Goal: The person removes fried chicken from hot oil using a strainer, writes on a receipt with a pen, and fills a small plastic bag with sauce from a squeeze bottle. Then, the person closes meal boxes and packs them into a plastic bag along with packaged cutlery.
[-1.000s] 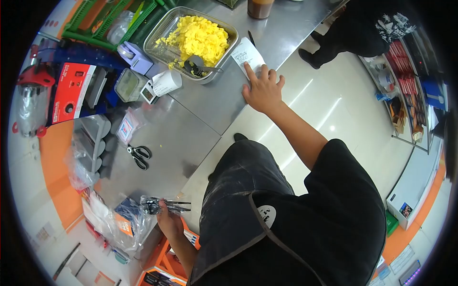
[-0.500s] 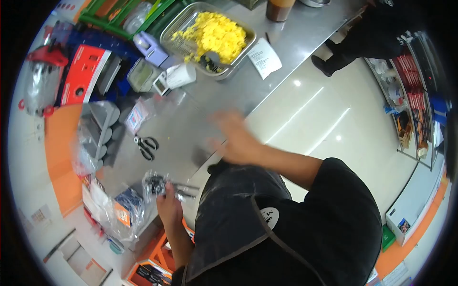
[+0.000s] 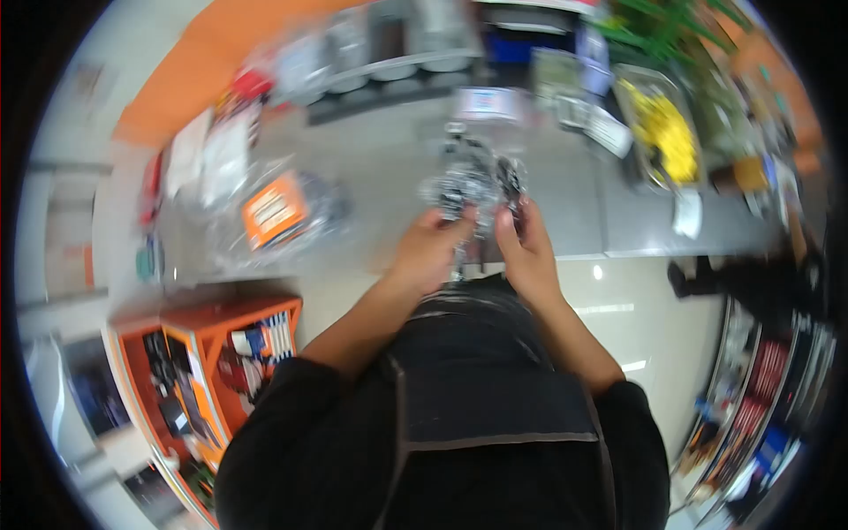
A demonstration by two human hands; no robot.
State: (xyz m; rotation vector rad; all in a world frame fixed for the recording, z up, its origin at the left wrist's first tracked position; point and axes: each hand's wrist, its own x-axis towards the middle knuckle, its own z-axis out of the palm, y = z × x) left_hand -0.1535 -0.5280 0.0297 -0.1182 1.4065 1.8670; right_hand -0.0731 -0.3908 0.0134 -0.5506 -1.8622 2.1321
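Both hands are raised together at the table's front edge. My left hand (image 3: 430, 253) is closed around a clear plastic bag (image 3: 455, 190) with black, slender pieces inside; blur hides their exact kind. Thumb and fingers of my right hand (image 3: 530, 256) pinch a dark piece in clear plastic (image 3: 510, 181), just right of the bag. I cannot tell whether the two are joined. Scissors (image 3: 456, 132) with black handles lie on the table beyond, partly covered by the bag. Behind them rests a clear packet with a pink and blue label (image 3: 488, 103).
A metal tray of yellow food (image 3: 667, 132) stands at the right, beside a paper slip (image 3: 687, 214). An orange-labelled plastic package (image 3: 274, 212) lies left. A grey cup holder (image 3: 393, 75) is at the back. Orange shelving (image 3: 225, 331) stands below left. Another person (image 3: 760, 278) is at far right.
The view has turned, putting the back wall at the top. My right hand, empty before, has come beside my left and grips a plastic-wrapped dark piece. My left keeps its bag.
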